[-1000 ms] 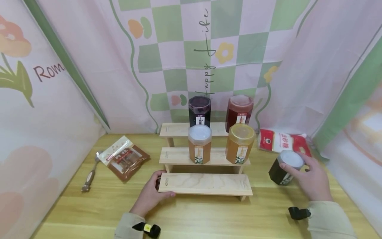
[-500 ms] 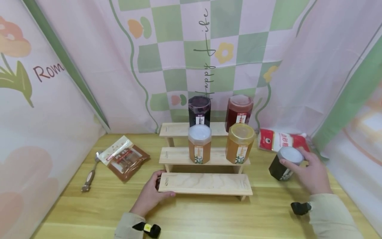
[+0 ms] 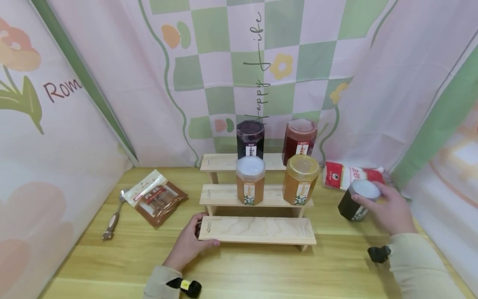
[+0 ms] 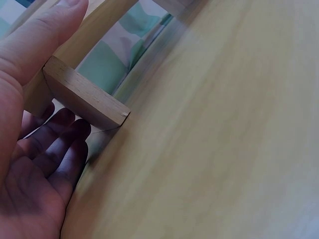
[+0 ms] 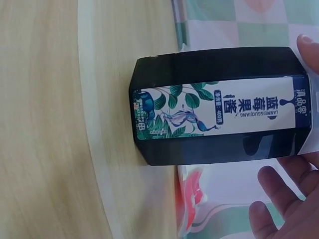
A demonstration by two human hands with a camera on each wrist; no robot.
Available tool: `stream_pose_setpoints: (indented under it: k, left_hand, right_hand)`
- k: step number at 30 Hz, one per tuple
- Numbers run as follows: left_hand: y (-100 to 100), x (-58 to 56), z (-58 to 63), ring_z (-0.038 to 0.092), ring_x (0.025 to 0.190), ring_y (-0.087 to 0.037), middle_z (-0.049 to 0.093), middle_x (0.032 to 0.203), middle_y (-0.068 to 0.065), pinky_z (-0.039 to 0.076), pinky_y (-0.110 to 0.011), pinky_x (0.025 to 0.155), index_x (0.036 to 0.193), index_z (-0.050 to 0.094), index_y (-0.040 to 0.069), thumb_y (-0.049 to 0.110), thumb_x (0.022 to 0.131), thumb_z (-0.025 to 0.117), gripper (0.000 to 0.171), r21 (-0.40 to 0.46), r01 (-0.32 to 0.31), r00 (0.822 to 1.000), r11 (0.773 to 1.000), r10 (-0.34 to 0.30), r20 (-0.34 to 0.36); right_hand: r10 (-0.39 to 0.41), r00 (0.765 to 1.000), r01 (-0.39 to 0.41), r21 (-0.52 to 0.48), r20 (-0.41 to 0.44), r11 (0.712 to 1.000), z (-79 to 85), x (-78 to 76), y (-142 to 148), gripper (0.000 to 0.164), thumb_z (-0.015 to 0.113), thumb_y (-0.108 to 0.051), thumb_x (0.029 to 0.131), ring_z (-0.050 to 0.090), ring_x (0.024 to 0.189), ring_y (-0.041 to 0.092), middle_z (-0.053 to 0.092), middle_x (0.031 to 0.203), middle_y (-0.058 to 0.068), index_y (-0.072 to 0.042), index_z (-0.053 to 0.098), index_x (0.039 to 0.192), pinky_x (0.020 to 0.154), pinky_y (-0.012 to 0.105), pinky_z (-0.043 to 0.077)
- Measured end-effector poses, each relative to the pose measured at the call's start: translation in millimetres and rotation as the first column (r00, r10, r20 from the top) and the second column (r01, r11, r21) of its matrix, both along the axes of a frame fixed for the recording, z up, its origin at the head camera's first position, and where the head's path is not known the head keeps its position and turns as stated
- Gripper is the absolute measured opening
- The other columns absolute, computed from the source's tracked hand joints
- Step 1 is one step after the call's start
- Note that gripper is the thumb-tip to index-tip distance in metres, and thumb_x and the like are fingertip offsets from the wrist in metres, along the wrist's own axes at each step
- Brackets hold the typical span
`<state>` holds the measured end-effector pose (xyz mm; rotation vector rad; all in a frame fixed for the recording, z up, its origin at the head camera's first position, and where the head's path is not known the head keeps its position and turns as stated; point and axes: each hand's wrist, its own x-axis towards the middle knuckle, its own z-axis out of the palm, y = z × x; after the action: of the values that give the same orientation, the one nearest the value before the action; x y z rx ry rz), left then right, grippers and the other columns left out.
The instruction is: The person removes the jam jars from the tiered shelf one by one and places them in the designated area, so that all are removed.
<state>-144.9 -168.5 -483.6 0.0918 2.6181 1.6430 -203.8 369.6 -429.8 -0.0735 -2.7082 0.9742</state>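
In the head view my right hand (image 3: 392, 207) holds a dark jam jar (image 3: 351, 207) by its white lid, thumb on the near side. The right wrist view shows the blueberry jam label (image 5: 214, 109) on the jar's side, with several fingers around the lid end. My left hand (image 3: 188, 245) grips the left end of a three-step wooden display stand (image 3: 257, 229) at its lowest step. The left wrist view has the thumb (image 4: 50, 35) over the step's edge and the other fingers curled by the stand's leg (image 4: 84, 94).
Two amber jars (image 3: 250, 182) stand on the middle step. A purple jar (image 3: 250, 139) and a red jar (image 3: 298, 143) are on the top step. A red-and-white bag (image 3: 351, 174) lies behind the held jar. A brown packet (image 3: 157, 199) and a small hammer-like tool (image 3: 113, 218) lie left.
My right hand and the jam jar have moved a little away from me, overlapping more of the red-and-white bag. The left hand has stayed on the stand.
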Motion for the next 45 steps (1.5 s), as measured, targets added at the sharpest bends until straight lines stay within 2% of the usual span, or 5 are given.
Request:
stream_pose_setpoints:
  k: [10,18,30,39,45]
  left_hand:
    - [0,-0.7,-0.1,0.054,0.126,-0.035,0.058,0.136,-0.012,0.038,-0.059,0.110,0.145,0.045,0.011,0.035,0.063,0.093,0.098,-0.011,-0.006,1.000,1.000,0.006,-0.002]
    - [0,-1.8,-1.5,0.055,0.124,-0.034,0.059,0.134,-0.012,0.041,-0.057,0.108,0.145,0.044,0.010,0.035,0.064,0.093,0.098,0.004,0.009,1.000,1.000,-0.009,-0.005]
    - [-2,-2.9,-5.7,0.055,0.124,-0.032,0.059,0.135,-0.011,0.041,-0.055,0.108,0.144,0.044,0.011,0.033,0.065,0.093,0.096,0.011,0.014,1.000,1.000,-0.014,-0.003]
    - [-2,-3.1,-5.9,0.055,0.124,-0.033,0.059,0.134,-0.011,0.041,-0.055,0.108,0.144,0.045,0.010,0.032,0.065,0.093,0.096,0.015,0.014,1.000,1.000,-0.014,-0.013]
    - [-2,-3.2,-5.2,0.056,0.123,-0.032,0.060,0.134,-0.011,0.042,-0.055,0.107,0.144,0.045,0.011,0.032,0.064,0.094,0.095,0.018,0.016,1.000,1.000,-0.016,-0.012]
  right_hand:
    - [-0.008,0.999,0.009,-0.032,0.032,0.999,0.5,-9.1,7,0.088,0.071,-0.051,0.090,0.039,0.120,0.064,0.028,0.150,0.042,0.004,0.036,0.151,0.083,0.071,0.037]
    - [0.040,0.999,-0.038,-0.041,0.029,0.998,0.4,-16.9,15,0.089,0.070,-0.048,0.092,0.006,0.142,0.061,-0.005,0.164,0.019,0.004,0.031,0.152,0.100,0.081,0.016]
    - [0.065,0.997,-0.064,-0.012,0.045,0.998,4.8,-26.8,17,0.081,0.071,-0.047,0.092,0.017,0.136,0.068,-0.003,0.163,0.028,0.005,0.042,0.147,0.090,0.081,0.026]
    - [0.050,0.995,-0.045,-0.059,0.091,0.997,9.8,-21.9,14,0.089,0.069,-0.049,0.092,0.031,0.124,0.071,-0.009,0.164,0.022,-0.004,0.027,0.156,0.087,0.080,0.032]
    - [0.012,0.999,-0.007,-0.105,0.053,0.994,11.8,-19.7,9,0.091,0.070,-0.048,0.092,0.034,0.125,0.067,0.007,0.162,0.031,-0.004,0.024,0.157,0.090,0.078,0.033]
